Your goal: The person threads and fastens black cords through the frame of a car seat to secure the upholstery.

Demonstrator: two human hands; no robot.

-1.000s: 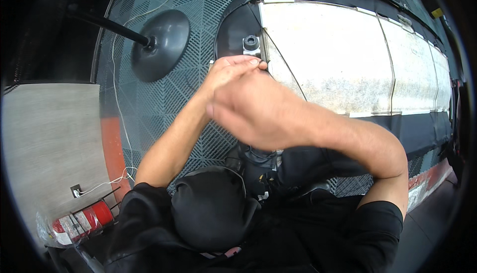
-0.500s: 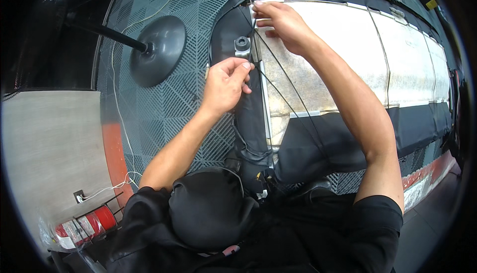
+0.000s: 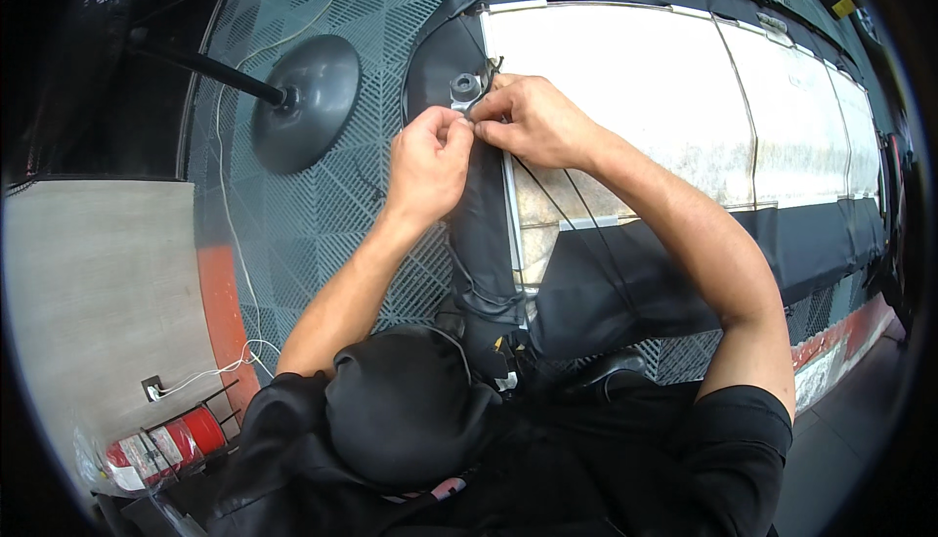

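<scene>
I watch both bare hands come together at the left end of a long upholstered seat cushion (image 3: pixel 430 68), which lies backing side up in front of the person. The left hand (image 3: pixel 428 168) has its fingers curled, thumb and forefinger tips pressed together; I cannot tell what lies between them. The right hand (image 3: pixel 542 127) comes in from the other side, thumb and forefinger pinching a thin black cord (image 3: pixel 578 200), its fingertips just beside the left ones. I see loose bends of the cord standing up above the right fingers, and two strands running down from beneath that hand, across the lower-left corner of the pale backing (image 3: pixel 664 97) and onto the black cover (image 3: pixel 684 268) folded along the near edge. More dark lines cross the backing farther to the right.

Just above the joined fingertips I have a round black knob (image 3: pixel 464 86) on a metal bracket, near the backing's left edge. A pale edging strip (image 3: pixel 511 200) runs down that same edge, below the right hand.

Off to the left, a domed black stand base (image 3: pixel 308 102) with a slanting pole rests on grey-green grid floor tiles (image 3: pixel 386 278). A white cable (image 3: pixel 226 161) trails over the tiles beside it, and at lower left I make out a red cylinder (image 3: pixel 202 429) near a wall outlet (image 3: pixel 152 388).
</scene>
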